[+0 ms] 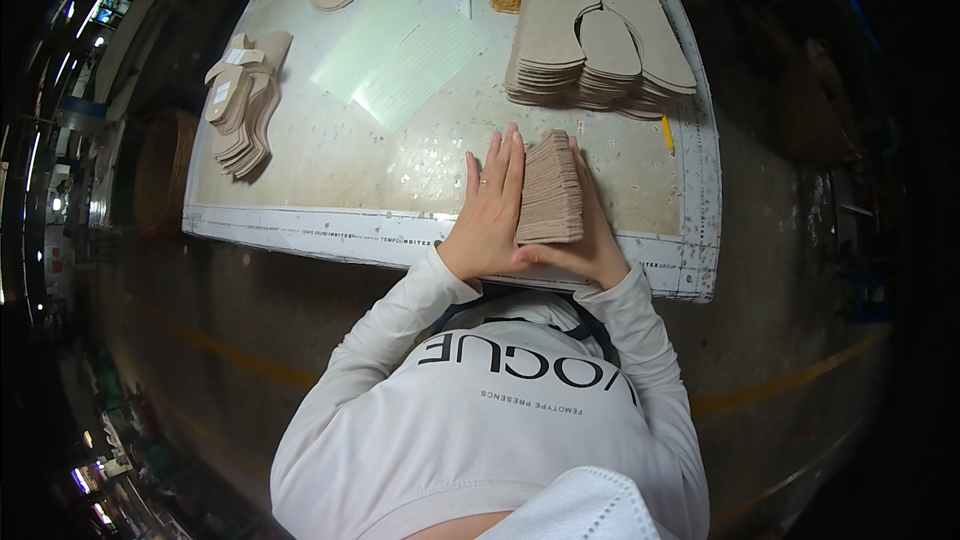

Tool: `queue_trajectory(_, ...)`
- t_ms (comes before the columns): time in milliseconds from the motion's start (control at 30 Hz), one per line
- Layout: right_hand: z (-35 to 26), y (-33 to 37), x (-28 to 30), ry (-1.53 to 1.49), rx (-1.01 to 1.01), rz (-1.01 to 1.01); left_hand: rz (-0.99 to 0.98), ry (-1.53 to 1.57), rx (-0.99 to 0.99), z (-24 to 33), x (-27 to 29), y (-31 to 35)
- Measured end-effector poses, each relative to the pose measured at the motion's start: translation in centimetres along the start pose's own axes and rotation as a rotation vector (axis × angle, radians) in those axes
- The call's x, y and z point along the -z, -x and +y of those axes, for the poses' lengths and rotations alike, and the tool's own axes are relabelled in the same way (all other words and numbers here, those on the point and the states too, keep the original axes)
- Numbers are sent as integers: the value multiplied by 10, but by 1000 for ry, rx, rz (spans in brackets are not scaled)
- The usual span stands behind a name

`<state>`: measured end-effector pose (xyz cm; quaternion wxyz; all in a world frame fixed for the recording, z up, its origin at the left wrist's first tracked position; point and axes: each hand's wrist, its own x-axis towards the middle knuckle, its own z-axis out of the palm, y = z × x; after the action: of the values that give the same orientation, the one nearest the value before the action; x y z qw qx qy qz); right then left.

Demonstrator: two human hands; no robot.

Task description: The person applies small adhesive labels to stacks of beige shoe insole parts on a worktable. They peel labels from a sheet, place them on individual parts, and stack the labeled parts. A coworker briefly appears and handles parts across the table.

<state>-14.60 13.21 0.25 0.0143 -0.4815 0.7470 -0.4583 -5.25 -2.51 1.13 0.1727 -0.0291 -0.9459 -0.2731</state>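
Observation:
A thick stack of brown cut pieces (551, 188) stands on edge near the table's front edge, its layered edges facing up. My left hand (486, 217) presses flat along the stack's left side, fingers stretched forward. Against the right side lies my right hand (600, 242), its fingers partly hidden behind the stack. Its thumb reaches across the stack's near end toward the left hand. Between them, both hands hold the pieces together.
Larger stacks of beige cut shapes (550, 50) lie at the far right, beside a yellow pencil (668, 134). Pale green sheets (400, 55) lie mid-table, with a bundle of yellowish bands (506, 2) beyond. More cut pieces (245, 115) lie at the left.

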Motion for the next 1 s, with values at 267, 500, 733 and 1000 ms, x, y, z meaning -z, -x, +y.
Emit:
queue_trajectory(267,-10,-1,11,-312,-111,146,130,186,83,6,-5,3)
queue_trajectory(500,-28,7,-5,-281,-203,375,271,140,-1,6,-11,-2)
queue_trajectory(733,-33,0,-8,-430,-228,537,254,214,48,9,-13,-1)
queue_trajectory(1000,-47,-10,-8,-109,-201,613,318,173,47,12,-14,-1)
